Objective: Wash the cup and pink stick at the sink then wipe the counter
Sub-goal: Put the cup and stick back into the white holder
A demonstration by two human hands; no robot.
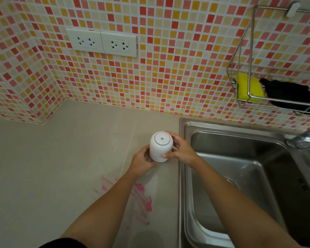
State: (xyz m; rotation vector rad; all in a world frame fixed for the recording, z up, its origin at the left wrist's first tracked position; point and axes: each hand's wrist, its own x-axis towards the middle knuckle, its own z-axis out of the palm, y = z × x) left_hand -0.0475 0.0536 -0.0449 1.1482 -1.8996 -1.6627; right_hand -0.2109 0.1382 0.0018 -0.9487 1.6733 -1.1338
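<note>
Both hands are gripping the white cup (161,146), held upside down near the table's (61,158) right edge beside the sink (240,169): the left hand (142,162) wrapping its lower side, the right hand (182,151) clasping its handle side. Pink smears (141,194) are lying on the table under the left forearm.

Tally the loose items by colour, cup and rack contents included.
White: 1, the upside-down cup held by left hand and right hand
Yellow: 1, the sponge
Black: 1, the cloth in the wire rack
Total: 3
</note>
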